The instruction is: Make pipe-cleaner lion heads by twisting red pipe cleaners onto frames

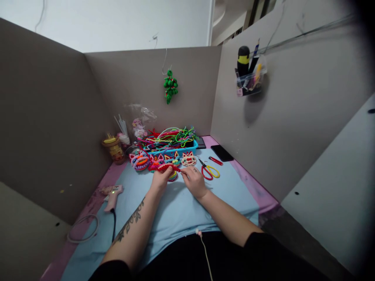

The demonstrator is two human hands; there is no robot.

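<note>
Over the blue cloth [187, 207], my left hand [161, 180] is closed on a fuzzy red and pink pipe cleaner piece [167, 167], its thumb lying along the near side. At the piece's right end, my right hand [194, 180] pinches the red tip between thumb and fingers. Just behind sit several pipe cleaner animal faces: a purple and orange one [140, 160] on the left, a cream and red one [188, 159] on the right. A rainbow-striped part [173, 176] shows between my hands. Scissors [206, 171] with red and yellow handles lie right of my right hand.
A blue basket [175, 151] heaped with pipe cleaners [172, 137] stands at the back. A pink glue gun [113, 198] with its cord lies left. On the right are a red cutter [215, 160] and a phone [222, 153]. Grey partitions [140, 82] enclose three sides.
</note>
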